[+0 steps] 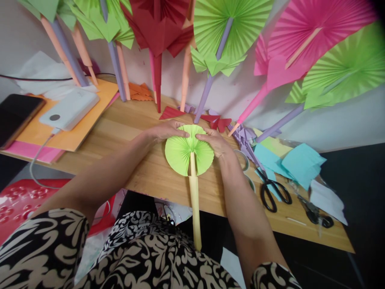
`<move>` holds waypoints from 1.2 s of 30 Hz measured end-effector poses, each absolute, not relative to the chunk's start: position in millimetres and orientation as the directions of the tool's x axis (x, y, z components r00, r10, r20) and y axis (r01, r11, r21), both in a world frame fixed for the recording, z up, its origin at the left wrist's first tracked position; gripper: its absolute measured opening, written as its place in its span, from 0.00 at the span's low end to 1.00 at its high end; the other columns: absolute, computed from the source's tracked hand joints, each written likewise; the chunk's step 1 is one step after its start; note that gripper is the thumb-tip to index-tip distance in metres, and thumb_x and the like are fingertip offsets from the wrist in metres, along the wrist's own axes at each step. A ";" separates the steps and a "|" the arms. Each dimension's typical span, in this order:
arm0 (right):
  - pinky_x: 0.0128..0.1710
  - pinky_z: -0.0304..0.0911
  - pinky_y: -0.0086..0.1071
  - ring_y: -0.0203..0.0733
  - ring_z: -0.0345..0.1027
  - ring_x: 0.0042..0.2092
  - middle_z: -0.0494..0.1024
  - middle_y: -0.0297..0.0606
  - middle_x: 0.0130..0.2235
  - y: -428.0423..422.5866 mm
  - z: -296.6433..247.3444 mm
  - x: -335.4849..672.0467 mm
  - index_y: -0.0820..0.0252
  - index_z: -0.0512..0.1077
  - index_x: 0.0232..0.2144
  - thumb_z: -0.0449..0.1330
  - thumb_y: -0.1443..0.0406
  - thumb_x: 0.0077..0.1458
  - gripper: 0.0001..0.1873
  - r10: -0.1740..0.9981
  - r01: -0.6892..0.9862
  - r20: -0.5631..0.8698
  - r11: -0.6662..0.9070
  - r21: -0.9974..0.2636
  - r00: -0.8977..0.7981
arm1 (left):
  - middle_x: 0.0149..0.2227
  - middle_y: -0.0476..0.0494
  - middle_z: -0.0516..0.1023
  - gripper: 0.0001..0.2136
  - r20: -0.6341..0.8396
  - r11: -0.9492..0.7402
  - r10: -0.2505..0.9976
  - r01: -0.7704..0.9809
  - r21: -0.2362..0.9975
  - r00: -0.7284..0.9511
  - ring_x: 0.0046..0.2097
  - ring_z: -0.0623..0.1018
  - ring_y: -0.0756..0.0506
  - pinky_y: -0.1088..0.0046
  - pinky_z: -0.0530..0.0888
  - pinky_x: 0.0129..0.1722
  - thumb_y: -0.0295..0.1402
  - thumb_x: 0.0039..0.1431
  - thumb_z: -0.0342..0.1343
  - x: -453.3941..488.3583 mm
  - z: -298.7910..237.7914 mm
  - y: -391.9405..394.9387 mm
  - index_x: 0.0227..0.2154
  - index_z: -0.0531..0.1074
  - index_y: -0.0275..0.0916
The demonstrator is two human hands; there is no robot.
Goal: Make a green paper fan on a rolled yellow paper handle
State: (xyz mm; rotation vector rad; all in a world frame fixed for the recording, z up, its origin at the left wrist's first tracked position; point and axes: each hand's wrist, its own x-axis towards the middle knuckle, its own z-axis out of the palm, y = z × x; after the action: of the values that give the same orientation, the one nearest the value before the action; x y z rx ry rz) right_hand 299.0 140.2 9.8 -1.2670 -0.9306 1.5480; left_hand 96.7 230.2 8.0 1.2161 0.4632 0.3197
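A light green pleated paper fan point(177, 154) lies over the wooden table, spread almost into a full circle, with a narrow gap at its lower side. Its pale yellow rolled-paper handle point(195, 208) runs from the fan's middle down past the table's front edge towards my lap. At the fan's upper left, my left hand point(171, 130) grips the paper with the thumb on top. My right hand point(213, 140) grips the upper right in the same way, its thumb pressed near the centre folds. The fingers underneath are partly hidden by the fan.
Finished paper fans, among them a green one point(231, 34) and a pink one point(319, 36), lean on the back wall. Black-handled scissors point(272, 190), tape rolls point(243, 160) and blue paper point(303, 164) lie right. A power bank point(69, 109) and a phone point(19, 116) rest left.
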 end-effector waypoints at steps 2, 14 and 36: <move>0.44 0.74 0.41 0.47 0.80 0.37 0.85 0.37 0.36 140.3 9.5 299.1 0.58 0.79 0.41 0.76 0.62 0.36 0.25 0.952 -0.184 -0.298 -0.305 -0.934 -0.066 | 0.35 0.41 0.84 0.14 -0.174 0.318 0.477 0.016 0.948 0.861 0.36 0.84 0.44 0.68 0.80 0.42 0.30 0.48 0.70 96.7 7.8 230.4 0.40 0.80 0.33; 0.45 0.73 0.42 0.48 0.80 0.38 0.85 0.37 0.36 140.7 9.0 300.1 0.58 0.79 0.43 0.76 0.61 0.36 0.27 0.953 -0.198 -0.286 -0.301 -0.933 -0.098 | 0.36 0.41 0.85 0.15 -0.181 0.316 0.476 0.025 0.948 0.860 0.34 0.83 0.47 0.67 0.79 0.44 0.32 0.48 0.71 96.1 8.2 230.9 0.39 0.80 0.33; 0.34 0.60 0.37 0.47 0.71 0.31 0.78 0.38 0.28 19.8 76.6 284.4 0.52 0.75 0.30 0.52 0.49 0.63 0.20 0.968 0.855 0.031 -0.204 -0.477 0.249 | 0.34 0.39 0.84 0.14 -0.157 0.490 0.664 -0.267 0.830 0.731 0.34 0.82 0.46 0.69 0.78 0.42 0.29 0.44 0.72 102.2 5.7 227.3 0.35 0.79 0.32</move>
State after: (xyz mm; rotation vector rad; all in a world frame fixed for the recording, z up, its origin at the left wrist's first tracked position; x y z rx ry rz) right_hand 284.4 19.8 76.6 -2.1293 -1.6649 0.3876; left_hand 102.2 227.3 5.7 0.8908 0.5015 0.5947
